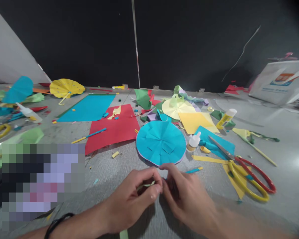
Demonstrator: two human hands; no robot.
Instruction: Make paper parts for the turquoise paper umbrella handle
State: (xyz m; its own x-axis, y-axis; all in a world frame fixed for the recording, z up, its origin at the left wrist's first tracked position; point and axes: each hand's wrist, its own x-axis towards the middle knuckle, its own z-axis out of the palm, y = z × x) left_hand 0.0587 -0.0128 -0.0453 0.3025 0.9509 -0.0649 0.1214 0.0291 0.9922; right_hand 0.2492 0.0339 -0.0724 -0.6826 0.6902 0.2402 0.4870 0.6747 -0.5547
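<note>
My left hand [142,196] is closed, thumb against forefinger, on a pale green paper strip [149,184]. More light green paper [124,234] shows below that hand. My right hand [183,191] meets it fingertip to fingertip, its fingers curled round a thin blue paper stick [194,170] with a yellow tip. Fingers hide most of the stick. Just beyond both hands lies a pleated blue paper disc [161,141] with a pale purple edge. To the right of the disc stands a small white glue bottle [194,141].
Red-and-yellow scissors [249,176] lie open at right, near a glue stick [226,119] and yellow paper [198,122]. Red [114,129] and blue sheets [89,108] spread at left. A pixelated patch [43,186] covers the near left. A white bag [280,79] stands far right.
</note>
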